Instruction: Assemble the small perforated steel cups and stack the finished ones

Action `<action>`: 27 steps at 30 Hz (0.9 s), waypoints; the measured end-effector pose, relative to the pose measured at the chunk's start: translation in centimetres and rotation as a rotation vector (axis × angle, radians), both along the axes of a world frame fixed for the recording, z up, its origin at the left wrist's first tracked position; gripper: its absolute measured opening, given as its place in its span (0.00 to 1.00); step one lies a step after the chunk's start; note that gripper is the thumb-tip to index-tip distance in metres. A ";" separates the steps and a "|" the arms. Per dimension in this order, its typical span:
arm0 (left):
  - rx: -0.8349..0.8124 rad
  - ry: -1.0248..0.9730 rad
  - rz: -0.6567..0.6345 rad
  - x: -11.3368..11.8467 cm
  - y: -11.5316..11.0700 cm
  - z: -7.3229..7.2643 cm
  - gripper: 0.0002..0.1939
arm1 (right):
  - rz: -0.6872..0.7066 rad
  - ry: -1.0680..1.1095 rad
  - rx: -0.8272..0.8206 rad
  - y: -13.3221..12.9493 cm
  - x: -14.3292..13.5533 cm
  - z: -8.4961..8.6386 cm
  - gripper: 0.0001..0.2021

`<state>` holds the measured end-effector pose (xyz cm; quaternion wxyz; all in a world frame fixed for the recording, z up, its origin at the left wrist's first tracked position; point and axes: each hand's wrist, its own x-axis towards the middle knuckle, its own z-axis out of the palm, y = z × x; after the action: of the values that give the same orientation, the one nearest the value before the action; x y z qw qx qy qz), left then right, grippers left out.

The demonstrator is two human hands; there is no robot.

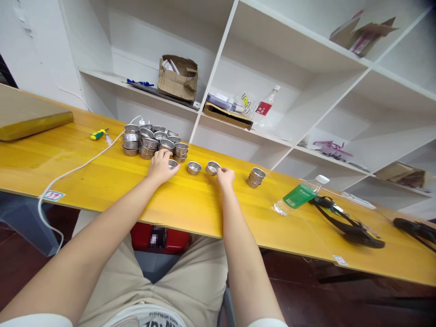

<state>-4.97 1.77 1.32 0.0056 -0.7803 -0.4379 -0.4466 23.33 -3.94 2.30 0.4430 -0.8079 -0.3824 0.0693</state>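
My left hand (161, 168) is closed around a small perforated metal cup (173, 164) at the front of a cluster of stacked cups (149, 144). Its fingers partly cover that cup. With thumb and fingers, my right hand (226, 176) pinches the right side of another metal cup (212, 168), which is upright on or just over the table. Between the two hands a single cup (194, 168) stands upright on the wood. Further right is a short stack of cups (255, 177), apart from my right hand.
A clear bottle with a green label (299, 195) stands on the yellow table (190, 204), with a black headset (344, 222) beyond it. To the left lie a white cable (78, 167), a screwdriver (98, 134) and a flat cardboard box (34, 113). White shelves (293, 86) rise behind.
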 end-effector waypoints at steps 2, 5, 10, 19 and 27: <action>-0.040 0.038 0.011 -0.1 0.3 -0.3 0.24 | 0.003 0.022 0.021 0.3 -0.2 -0.4 0.13; -0.113 0.105 0.010 0.1 0.6 -1.1 0.22 | 0.070 0.092 0.112 1.2 -1.8 -0.9 0.15; -0.168 0.143 -0.028 0.3 1.1 -2.2 0.18 | 0.218 0.256 0.201 2.8 -5.0 -1.4 0.15; -0.210 0.143 -0.025 0.4 1.0 -2.0 0.22 | 0.120 -0.075 -0.057 1.1 -4.3 -0.6 0.17; -0.223 0.142 -0.047 0.4 1.1 -2.0 0.23 | 0.187 -0.336 -0.518 -0.5 -2.7 -0.2 0.14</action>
<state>-4.56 2.82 -0.72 -0.0606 -0.8157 -0.4648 -0.3391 20.63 -4.43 2.11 0.1448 -0.8554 -0.4924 0.0703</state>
